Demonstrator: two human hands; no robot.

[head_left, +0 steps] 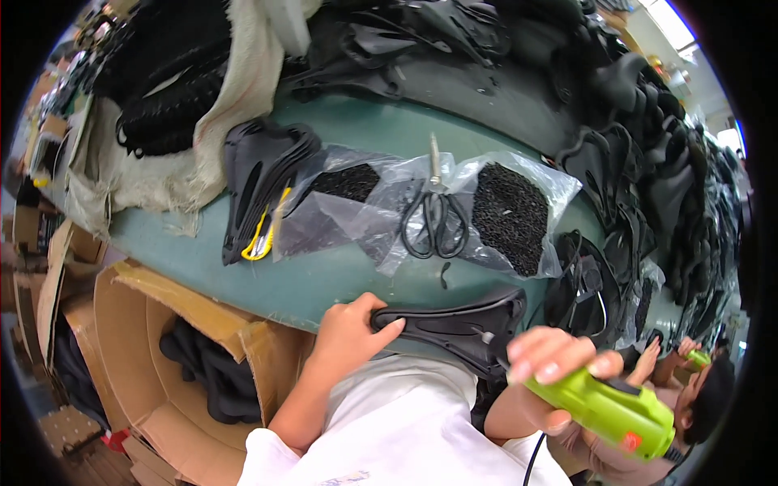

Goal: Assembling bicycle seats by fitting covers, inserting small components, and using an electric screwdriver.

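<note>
Shell (442,324) in left fingers (391,331), green tool (620,411) in right fingers (551,368); bags (561,188) hold black bits (509,215), carton (121,356) dark parts (217,371).

own hands (350,330), lower centre: 2 | black panel in hand (442,324), lower centre: 1 | green tools (608,409), lower right: 2 | scissors (436,188), centre: 1 | yellow cutter (261,241), left of centre: 1 | bags of black bits (559,190), centre: 2

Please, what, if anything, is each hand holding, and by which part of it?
The left hand pinches the long black piece by its narrow end; the right hand grips the green power tool around its front part.
</note>
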